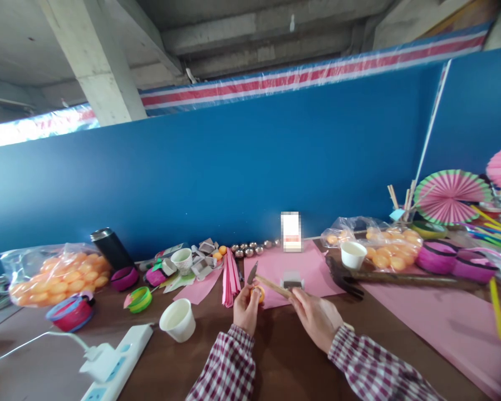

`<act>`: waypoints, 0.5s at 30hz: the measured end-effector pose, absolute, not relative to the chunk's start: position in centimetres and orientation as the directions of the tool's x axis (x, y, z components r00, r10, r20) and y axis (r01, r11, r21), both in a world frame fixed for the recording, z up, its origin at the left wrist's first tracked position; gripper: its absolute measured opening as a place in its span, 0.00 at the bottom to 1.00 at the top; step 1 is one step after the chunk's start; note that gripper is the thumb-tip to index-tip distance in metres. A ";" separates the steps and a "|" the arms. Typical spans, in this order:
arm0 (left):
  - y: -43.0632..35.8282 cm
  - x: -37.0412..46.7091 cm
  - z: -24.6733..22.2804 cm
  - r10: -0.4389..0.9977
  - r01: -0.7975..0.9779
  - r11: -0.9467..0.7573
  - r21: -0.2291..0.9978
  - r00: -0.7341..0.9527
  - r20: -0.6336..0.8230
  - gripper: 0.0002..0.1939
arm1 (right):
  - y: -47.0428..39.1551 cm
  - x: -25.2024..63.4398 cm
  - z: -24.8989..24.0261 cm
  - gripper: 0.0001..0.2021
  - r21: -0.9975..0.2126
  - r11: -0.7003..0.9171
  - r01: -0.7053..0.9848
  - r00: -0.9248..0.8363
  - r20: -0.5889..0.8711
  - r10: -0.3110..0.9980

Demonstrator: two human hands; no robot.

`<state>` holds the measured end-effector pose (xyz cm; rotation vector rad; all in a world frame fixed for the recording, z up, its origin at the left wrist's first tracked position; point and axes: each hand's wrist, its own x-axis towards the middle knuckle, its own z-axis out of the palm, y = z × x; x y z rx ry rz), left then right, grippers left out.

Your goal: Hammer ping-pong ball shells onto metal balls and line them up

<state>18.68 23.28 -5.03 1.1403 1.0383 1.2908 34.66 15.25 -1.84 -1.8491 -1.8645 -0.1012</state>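
My left hand (246,309) is closed around a small orange ball (258,294), near the front edge of a pink sheet (313,267). A pointed dark blade (253,273) rises just above its fingers; whether the hand holds it too is unclear. My right hand (317,317) is closed on a thin wooden stick (273,286), which slants up to the left and ends close to the orange ball. Folded pink paper (230,278) lies left of my left hand.
White cups (178,322) (353,255), bags of orange balls (62,278) (394,248), a power strip (123,362) and a black bottle (112,250) surround the work spot. A hammer (344,277) lies at right. Shiny metal balls (250,249) line the blue partition (234,167).
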 end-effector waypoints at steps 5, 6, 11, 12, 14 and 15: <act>23.3 18.7 -5.0 0.998 -0.161 -0.051 0.986 0.036 0.058 0.20 | 15.2 34.6 -1.7 0.15 -0.298 0.061 0.953 0.061 0.385 0.921; 23.3 18.7 -5.0 0.998 -0.162 -0.051 0.986 0.036 0.057 0.20 | 15.2 34.6 -1.7 0.14 -0.297 0.063 0.953 0.060 0.387 0.920; 23.2 18.7 -4.9 0.997 -0.161 -0.059 0.985 0.034 0.065 0.21 | 15.3 34.6 -1.9 0.14 -0.294 0.078 0.953 0.051 0.406 0.912; 23.2 18.7 -4.9 0.997 -0.155 -0.059 0.986 0.036 0.065 0.21 | 15.3 34.6 -1.9 0.14 -0.294 0.077 0.953 0.053 0.410 0.911; 23.2 18.7 -4.9 0.998 -0.141 -0.053 0.989 0.037 0.059 0.20 | 15.3 34.6 -1.9 0.14 -0.294 0.077 0.953 0.055 0.416 0.908; 23.2 18.7 -4.9 0.998 -0.140 -0.051 0.989 0.036 0.057 0.20 | 15.3 34.6 -1.9 0.14 -0.294 0.079 0.953 0.053 0.418 0.907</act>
